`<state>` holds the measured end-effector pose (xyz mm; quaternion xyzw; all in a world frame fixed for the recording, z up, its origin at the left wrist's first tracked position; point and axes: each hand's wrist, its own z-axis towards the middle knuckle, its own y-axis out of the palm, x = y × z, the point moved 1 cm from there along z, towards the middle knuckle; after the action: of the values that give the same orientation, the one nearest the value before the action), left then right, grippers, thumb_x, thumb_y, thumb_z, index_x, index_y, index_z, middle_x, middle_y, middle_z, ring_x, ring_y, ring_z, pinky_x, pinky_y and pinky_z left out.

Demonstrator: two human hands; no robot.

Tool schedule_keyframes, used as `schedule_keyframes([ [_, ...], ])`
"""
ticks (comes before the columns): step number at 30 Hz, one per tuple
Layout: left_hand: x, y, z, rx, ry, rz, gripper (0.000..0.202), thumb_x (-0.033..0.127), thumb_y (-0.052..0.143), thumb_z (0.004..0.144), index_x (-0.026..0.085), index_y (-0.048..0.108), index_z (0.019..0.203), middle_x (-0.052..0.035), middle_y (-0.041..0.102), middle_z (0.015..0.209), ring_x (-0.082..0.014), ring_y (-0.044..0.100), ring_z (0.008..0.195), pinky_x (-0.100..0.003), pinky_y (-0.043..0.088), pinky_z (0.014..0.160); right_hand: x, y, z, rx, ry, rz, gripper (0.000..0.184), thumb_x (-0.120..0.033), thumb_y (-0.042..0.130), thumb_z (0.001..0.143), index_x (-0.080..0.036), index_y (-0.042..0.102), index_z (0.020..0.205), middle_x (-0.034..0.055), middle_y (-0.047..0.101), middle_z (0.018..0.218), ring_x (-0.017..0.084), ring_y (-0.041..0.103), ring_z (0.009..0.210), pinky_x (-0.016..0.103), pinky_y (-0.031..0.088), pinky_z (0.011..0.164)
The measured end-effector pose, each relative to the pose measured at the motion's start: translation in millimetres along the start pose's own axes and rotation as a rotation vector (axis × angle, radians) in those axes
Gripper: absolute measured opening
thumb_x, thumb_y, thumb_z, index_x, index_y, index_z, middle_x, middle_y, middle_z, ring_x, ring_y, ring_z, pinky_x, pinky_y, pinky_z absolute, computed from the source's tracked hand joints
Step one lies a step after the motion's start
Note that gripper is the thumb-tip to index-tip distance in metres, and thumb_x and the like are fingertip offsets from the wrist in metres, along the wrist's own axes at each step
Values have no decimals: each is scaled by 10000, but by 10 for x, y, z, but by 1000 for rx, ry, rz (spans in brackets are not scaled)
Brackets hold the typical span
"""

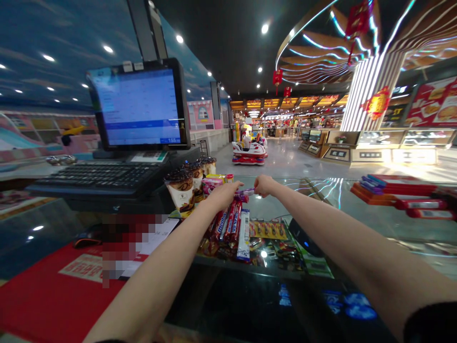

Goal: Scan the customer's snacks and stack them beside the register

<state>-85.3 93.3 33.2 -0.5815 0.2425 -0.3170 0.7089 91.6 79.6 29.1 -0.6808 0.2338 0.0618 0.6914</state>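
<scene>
Both my arms reach forward over a glass counter [321,209]. My right hand [264,185] pinches the right end of a small purple-wrapped packet [246,191]. My left hand [222,196] sits at the packet's other end, and its fingers hide that end, so its grip is unclear. Just below my left hand stands a display of candy, including rolls of Mentos [230,221] in red wrappers. Several paper snack cups [180,190] with dark lids stand to the left of that hand.
A point-of-sale screen [139,107] and black keyboard [96,176] stand to the left, above a red counter mat [53,300]. A black scanner dome [303,237] sits right of the candy. Red boxes [396,190] lie at right. Beyond the counter stretches a mall floor with a children's ride [249,153].
</scene>
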Motion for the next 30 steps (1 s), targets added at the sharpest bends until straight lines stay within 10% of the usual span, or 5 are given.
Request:
schedule_keyframes([
  [6, -131, -198, 88, 285, -35, 141, 397, 94, 435, 880, 240, 609, 1205, -92, 636, 1233, -262, 512, 1181, -421, 376, 1018, -95, 45, 0, 5, -58, -63, 224, -78, 766, 666, -134, 705, 874, 73, 747, 759, 210, 733, 711, 224, 564, 640],
  [14, -169, -125, 325, 148, -111, 263, 460, 43, 456, 847, 247, 611, 1230, -110, 661, 1196, -290, 500, 1214, -536, 215, 1091, -77, 42, -25, 16, -75, -52, 238, -93, 747, 697, -138, 695, 925, 108, 743, 922, 220, 727, 655, 251, 579, 545],
  [30, -14, 126, 671, 82, -24, 109, 266, 209, 574, 848, 227, 640, 1105, -74, 646, 1116, -202, 631, 1021, -293, 480, 884, -78, 169, 79, -69, 36, 202, 308, -23, 734, 682, -124, 696, 971, 42, 730, 687, 165, 709, 658, 198, 567, 590],
])
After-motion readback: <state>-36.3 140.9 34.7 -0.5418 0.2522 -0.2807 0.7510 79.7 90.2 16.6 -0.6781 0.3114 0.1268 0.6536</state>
